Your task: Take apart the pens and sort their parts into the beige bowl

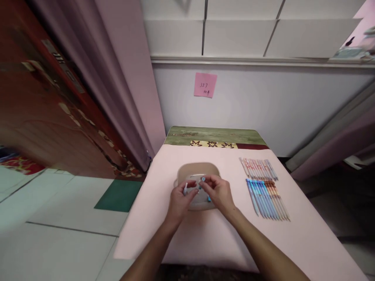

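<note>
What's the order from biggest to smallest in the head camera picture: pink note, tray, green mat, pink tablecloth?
1. Pink tablecloth
2. Tray, partly hidden by the left hand and right hand
3. Green mat
4. Pink note

That's only how big they look; real sizes may differ.

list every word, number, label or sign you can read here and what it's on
"357": handwritten on the pink sticky note on the wall.
Second handwritten line, on the same note below the number: too small to read surely.
Upper row of pens and lower row of pens: any print is too small to read.
No brand or other label is legible.
</note>
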Demonstrator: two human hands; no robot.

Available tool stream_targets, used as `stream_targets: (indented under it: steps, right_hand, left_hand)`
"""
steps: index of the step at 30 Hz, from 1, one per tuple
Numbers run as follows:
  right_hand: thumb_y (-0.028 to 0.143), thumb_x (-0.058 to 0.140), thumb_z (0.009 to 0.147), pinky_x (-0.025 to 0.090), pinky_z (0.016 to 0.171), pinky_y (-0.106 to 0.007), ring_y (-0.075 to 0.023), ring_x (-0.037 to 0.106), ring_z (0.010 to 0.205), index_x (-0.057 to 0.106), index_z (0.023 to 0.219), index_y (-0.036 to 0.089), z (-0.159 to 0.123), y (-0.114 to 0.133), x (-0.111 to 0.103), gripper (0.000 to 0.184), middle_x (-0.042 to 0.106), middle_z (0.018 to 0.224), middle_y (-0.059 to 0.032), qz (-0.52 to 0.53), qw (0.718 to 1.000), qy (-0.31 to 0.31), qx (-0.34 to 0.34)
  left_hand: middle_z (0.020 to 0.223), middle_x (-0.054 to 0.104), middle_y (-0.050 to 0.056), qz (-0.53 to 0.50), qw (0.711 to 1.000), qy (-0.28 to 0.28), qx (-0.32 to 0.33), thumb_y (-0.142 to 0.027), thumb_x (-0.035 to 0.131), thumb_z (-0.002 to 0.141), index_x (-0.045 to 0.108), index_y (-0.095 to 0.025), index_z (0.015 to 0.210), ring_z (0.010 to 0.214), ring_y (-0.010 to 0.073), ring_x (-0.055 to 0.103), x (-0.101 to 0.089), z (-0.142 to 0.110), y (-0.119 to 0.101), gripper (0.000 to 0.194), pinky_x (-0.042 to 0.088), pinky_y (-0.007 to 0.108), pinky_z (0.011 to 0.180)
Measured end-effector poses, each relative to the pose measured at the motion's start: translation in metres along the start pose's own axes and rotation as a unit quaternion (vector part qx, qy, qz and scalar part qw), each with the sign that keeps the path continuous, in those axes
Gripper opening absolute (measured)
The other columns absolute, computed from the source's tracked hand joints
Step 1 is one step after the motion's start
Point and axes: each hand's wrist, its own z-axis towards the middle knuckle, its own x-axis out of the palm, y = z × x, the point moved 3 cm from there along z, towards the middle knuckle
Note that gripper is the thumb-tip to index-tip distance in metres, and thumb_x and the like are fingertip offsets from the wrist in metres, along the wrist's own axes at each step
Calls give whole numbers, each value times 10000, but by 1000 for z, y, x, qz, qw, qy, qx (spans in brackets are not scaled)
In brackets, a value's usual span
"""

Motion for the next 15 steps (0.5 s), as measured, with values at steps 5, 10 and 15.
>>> stream_targets:
  steps: [5, 10, 15]
  right_hand:
    - [363, 698, 737, 490, 515, -224, -120, 579, 536, 664, 955, 166, -13, -6, -7, 295, 647, 653, -6, 64, 997, 30, 32]
    - [314, 546, 875, 499, 538, -224, -123, 590, 571, 625, 968, 184, -68, -9, -30, 178, 643, 692, -19, -67, 996, -37, -46]
    - [248, 412, 947, 460, 949, -301, -162, 575, 1104, 590, 1187, 222, -122, -41, -12, 300, 667, 1134, -74, -209, 873, 341, -279]
  left_hand:
    - [804, 732, 49, -43, 991, 125, -34, -340, 694, 719, 733, -164, 880, 759, 195, 655, 8, -4, -1, 242, 486, 285, 716]
    - [730, 711, 38, -26, 997, 47, -60, -336, 753, 650, 719, -145, 797, 650, 153, 607, -11, -10, -2, 243, 458, 252, 626]
    - [711, 693, 33, -31, 998, -5, -52, -375, 765, 630, 699, -145, 804, 613, 136, 575, -26, -4, -8, 296, 446, 238, 575]
